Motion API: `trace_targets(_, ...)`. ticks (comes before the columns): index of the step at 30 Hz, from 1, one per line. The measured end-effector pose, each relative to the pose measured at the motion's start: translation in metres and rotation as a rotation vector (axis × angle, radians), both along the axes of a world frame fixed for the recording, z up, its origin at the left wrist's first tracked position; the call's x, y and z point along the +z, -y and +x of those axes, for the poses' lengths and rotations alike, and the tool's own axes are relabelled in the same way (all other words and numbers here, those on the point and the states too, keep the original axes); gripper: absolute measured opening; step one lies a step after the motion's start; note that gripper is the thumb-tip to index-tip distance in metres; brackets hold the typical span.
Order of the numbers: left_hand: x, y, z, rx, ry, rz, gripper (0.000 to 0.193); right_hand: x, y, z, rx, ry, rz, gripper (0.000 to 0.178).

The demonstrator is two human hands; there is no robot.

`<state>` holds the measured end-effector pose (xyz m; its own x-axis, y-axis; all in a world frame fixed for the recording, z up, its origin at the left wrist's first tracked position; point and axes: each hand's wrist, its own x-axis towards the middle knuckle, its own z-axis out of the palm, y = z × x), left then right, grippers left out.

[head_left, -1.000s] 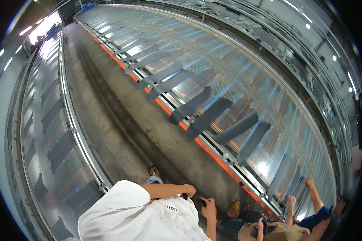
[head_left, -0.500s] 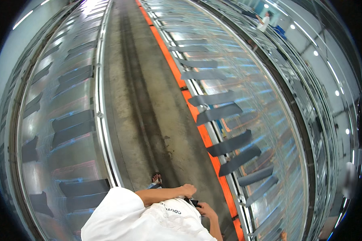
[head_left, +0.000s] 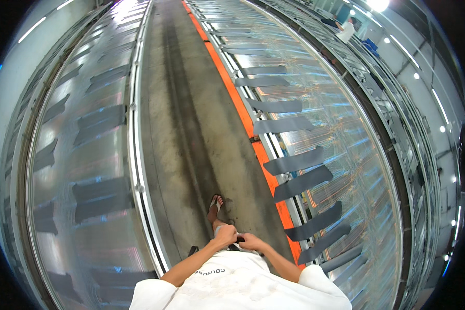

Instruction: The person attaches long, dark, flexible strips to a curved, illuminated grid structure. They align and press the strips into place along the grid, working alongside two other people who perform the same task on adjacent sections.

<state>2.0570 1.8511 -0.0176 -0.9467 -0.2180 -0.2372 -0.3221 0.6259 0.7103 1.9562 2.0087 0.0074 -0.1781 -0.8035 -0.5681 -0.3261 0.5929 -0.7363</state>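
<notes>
Both of my hands are together in front of my waist, at the hem of my white shirt [head_left: 232, 284]. My left hand [head_left: 225, 235] is closed, its fingers bent toward the right one. Close beside it, my right hand [head_left: 251, 242] is closed too, fingertips at a small dark thing [head_left: 239, 239] between the hands. Its kind is too small and covered to tell. Below the hands, more black material [head_left: 233, 247] shows against the shirt. A black item [head_left: 192, 251] sticks out by my left forearm.
I am in a concrete aisle [head_left: 191, 139] between two long shiny tables. Grey flat cloth-like pieces [head_left: 304, 183] lie in rows on the right table [head_left: 341, 170], some past its edge; others [head_left: 103, 199] lie on the left table. An orange strip [head_left: 267, 164] edges the right side. A person [head_left: 346, 31] stands far right.
My hands have come together at the waist; the right was lower and apart, on a black item. The tables have slid down in view, and my sandalled foot is farther forward.
</notes>
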Motion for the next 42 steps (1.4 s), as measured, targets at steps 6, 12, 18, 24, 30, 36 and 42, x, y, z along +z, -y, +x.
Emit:
trace_targets(6,0.024,0.104,-0.08,-0.051,0.049,0.002,0.019,0.016,0.081,-0.109,-0.043,0.242,-0.035,0.032)
trace_targets(12,0.028,0.151,-0.158,-0.349,-0.067,-0.075,0.019,0.005,0.158,-0.122,-0.172,-0.471,0.082,0.019)
trace_targets(18,0.032,0.192,-0.205,-0.563,0.005,-0.123,0.019,0.025,0.189,-0.135,-0.459,-0.543,0.225,0.041)
trace_targets(24,0.039,0.214,-0.235,-0.754,0.079,-0.072,0.019,-0.032,0.223,-0.139,-0.469,-0.453,0.42,0.039)
trace_targets(30,0.035,0.265,-0.251,-0.712,0.164,-0.003,0.02,0.06,0.21,-0.19,-0.559,-0.226,-0.019,0.067)
trace_targets(36,0.043,0.311,-0.266,-0.619,0.166,0.168,0.023,0.075,0.229,-0.251,-1.169,-0.313,-0.195,0.044)
trace_targets(42,0.057,0.343,-0.289,-0.347,0.05,0.343,0.027,0.047,0.243,-0.301,-1.431,-0.29,-0.365,0.027)
